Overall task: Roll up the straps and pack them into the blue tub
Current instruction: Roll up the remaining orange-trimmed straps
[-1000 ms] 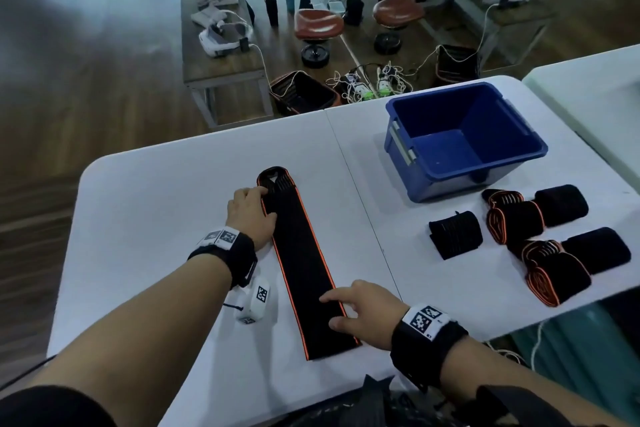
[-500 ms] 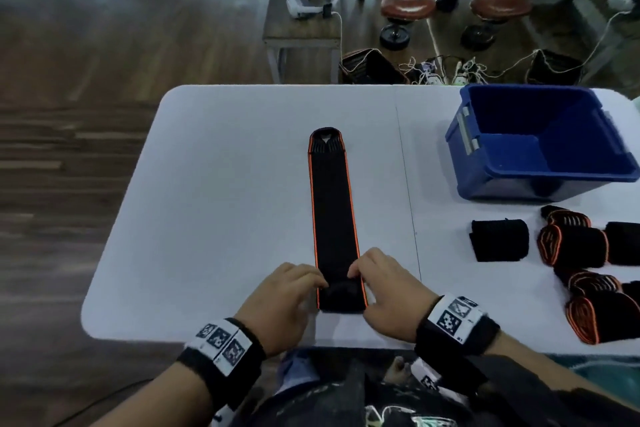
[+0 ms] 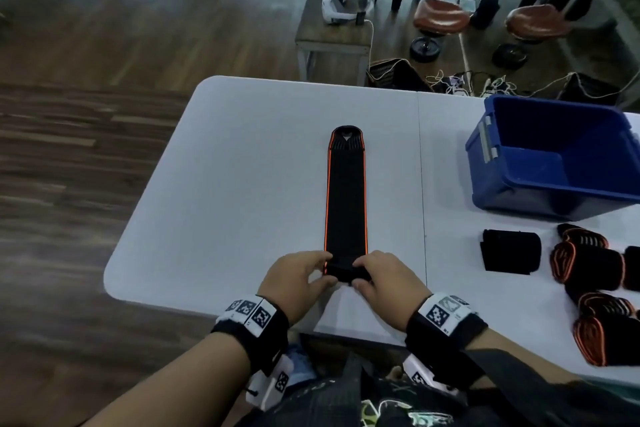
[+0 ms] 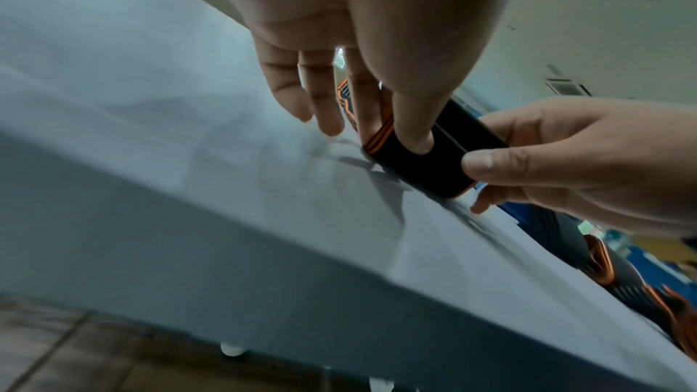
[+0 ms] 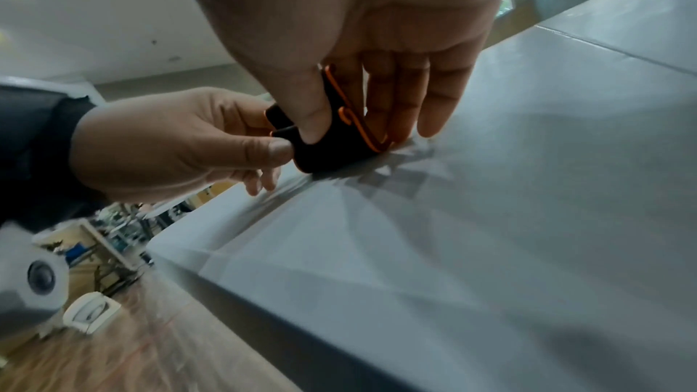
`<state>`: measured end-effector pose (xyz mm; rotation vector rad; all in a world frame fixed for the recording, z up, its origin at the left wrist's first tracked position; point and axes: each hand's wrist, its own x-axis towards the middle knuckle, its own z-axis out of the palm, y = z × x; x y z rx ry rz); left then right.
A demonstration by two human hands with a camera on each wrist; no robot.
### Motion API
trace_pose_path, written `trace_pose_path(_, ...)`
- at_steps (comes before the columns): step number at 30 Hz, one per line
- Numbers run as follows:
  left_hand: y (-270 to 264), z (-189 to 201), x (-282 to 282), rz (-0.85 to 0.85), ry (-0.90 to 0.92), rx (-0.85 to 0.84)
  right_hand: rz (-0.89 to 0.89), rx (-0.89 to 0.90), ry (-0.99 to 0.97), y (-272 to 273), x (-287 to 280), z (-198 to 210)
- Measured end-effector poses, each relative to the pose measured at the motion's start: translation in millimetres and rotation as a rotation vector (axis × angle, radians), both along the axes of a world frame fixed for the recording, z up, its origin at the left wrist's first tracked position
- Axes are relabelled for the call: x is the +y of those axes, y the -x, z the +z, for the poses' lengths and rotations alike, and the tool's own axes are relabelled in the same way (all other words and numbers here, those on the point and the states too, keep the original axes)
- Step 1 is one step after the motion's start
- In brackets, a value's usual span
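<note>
Both hands: L hand (image 3: 294,282) & R hand (image 3: 384,279) pinched the rolled near end of the strap (image 3: 346,198), thumb under, fingers on top, at 6 o'clock close to the table (image 3: 221,184) near edge.
L grip: closed on the roll (image 4: 418,157); wrist view showed thumb + index clamping it, other fingers loose by the tabletop.
R grip: closed on the same roll (image 5: 331,145); orange edging showed a spiral of only a few turns.
Strap: black w/ orange trim, lay flat & straight from the hands toward 12 o'clock, far tip rounded, well short of the far edge.
Step (my read): roll just begun, most of the length still flat.
Risk 1: roll could telescope or go cone-shaped if one hand pushed ahead of the other.
Risk 2: loose core if thumbs eased off; it would spring open once let go.
Risk 3: roll sat near the table's front edge, so a slip toward 6 could drop it to the floor.
Room: bare tabletop at 9–11 o'clock and ahead along the strap; path fwd unobstructed.
Rolled straps (image 3: 585,274): cluster at 3 o'clock, apart from the hands; elbow swing right could knock them.
Blue tub (image 3: 550,198): at 1–2 o'clock, looked empty, near the right side.
</note>
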<state>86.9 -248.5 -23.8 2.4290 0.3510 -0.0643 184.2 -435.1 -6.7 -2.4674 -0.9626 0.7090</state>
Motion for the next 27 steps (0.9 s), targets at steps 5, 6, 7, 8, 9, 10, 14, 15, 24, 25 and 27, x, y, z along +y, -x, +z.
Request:
trace_pose_path(5, -16.8, 4.3, 3.3, 0.124, 0.107, 0.109, -0.213, 0.124, -0.013, -12.2, 7.6, -1.3)
trace_pose_path(6, -19.6, 5.8, 3.7, 0.129, 0.118, 0.121, -0.243, 0.139, -0.015, -14.3, 9.5, -2.6)
trace_pose_path(7, -22.0, 7.7, 4.0, 0.133, 0.127, 0.126, -0.263, 0.15, -0.02, -16.1, 11.2, -4.0)
trace_pose_path(8, -23.6, 9.4, 4.2, 0.133, 0.132, 0.127, -0.271, 0.153, -0.023, -17.4, 12.6, -5.0)
trace_pose_path(9, -24.9, 10.3, 4.2, 0.128, 0.135, 0.129, -0.268, 0.151, -0.019, -18.4, 13.7, -5.6)
trace_pose_path(10, -25.6, 11.1, 3.9, 0.121, 0.137, 0.131, -0.256, 0.146, -0.011, -18.7, 14.5, -5.5)
trace_pose_path(14, -26.7, 10.2, 5.3, 0.092, 0.109, 0.144, -0.214, 0.134, 0.017, -19.0, 16.9, -0.5)
trace_pose_path(15, -26.8, 10.1, 5.7, 0.083, 0.109, 0.15, -0.209, 0.132, 0.023, -19.8, 18.1, 1.1)
trace_pose_path(24, -30.3, 9.1, 7.3, -0.035, -0.072, 0.15, -0.133, 0.046, 0.111, -30.4, 28.3, 12.3)
trace_pose_path(25, -30.3, 8.1, 8.8, -0.035, -0.071, 0.13, -0.125, 0.041, 0.111, -30.4, 29.4, 12.5)
trace_pose_path(27, -29.7, 5.5, 12.4, -0.05, -0.083, 0.093, -0.123, 0.043, 0.109, -31.7, 30.2, 11.9)
